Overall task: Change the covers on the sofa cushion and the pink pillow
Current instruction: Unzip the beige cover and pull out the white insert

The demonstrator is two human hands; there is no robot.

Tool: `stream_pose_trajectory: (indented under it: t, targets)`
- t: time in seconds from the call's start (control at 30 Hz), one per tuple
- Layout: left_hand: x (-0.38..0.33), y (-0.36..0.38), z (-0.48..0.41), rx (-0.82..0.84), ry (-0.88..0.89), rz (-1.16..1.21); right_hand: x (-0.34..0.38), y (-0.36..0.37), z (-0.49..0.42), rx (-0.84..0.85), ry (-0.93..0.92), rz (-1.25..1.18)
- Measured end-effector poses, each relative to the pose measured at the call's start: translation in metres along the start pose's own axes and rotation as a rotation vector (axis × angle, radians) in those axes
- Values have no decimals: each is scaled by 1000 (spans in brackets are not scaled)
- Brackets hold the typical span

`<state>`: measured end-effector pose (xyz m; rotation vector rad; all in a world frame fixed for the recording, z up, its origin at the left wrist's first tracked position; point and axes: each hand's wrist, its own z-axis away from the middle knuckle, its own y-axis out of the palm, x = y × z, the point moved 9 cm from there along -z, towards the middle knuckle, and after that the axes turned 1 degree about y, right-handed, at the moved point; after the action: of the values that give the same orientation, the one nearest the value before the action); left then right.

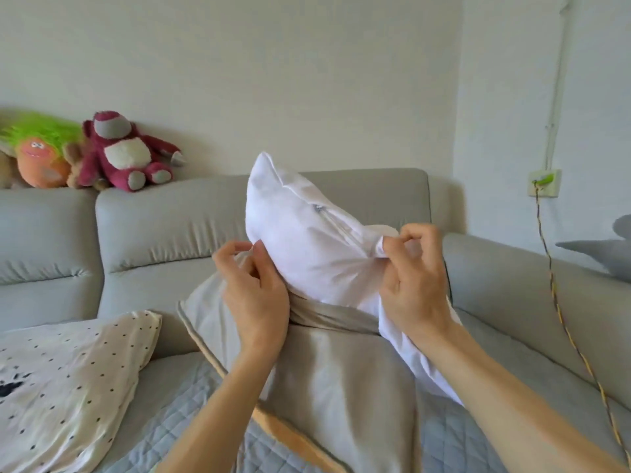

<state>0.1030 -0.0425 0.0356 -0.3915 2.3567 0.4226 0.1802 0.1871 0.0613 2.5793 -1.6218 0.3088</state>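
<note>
- Our left hand (254, 295) grips the plump white zippered cushion insert (307, 240); our right hand (415, 285) pinches its right corner.
- We should pull it evenly out of the loose beige fabric cover (341, 377).

grey sofa (164, 227) against a pale wall. on its backrest top, left end: magenta plush bear (126, 151), seated, touching an orange plush with green hair (37, 155). wall socket (543, 183) at right, braided cable (560, 308) hanging from it past the sofa arm. grey plush (604, 254) at right edge.
</note>
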Motion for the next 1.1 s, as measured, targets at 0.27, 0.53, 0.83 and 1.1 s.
stream_pose_trajectory:
  t: [0.27,0.53,0.83,1.1]
  targets:
    - [142,-66,164,742,-619,-263,-42,58,140,696,-81,191]
    - [138,-132,97,452,-423,-416,-127,0,253,989,328,250]
    - [131,-26,157,552,-185,-748,-71,-26,210,820,460,238]
    - [122,-36,145,196,-254,-419,24,65,193,966,328,41]
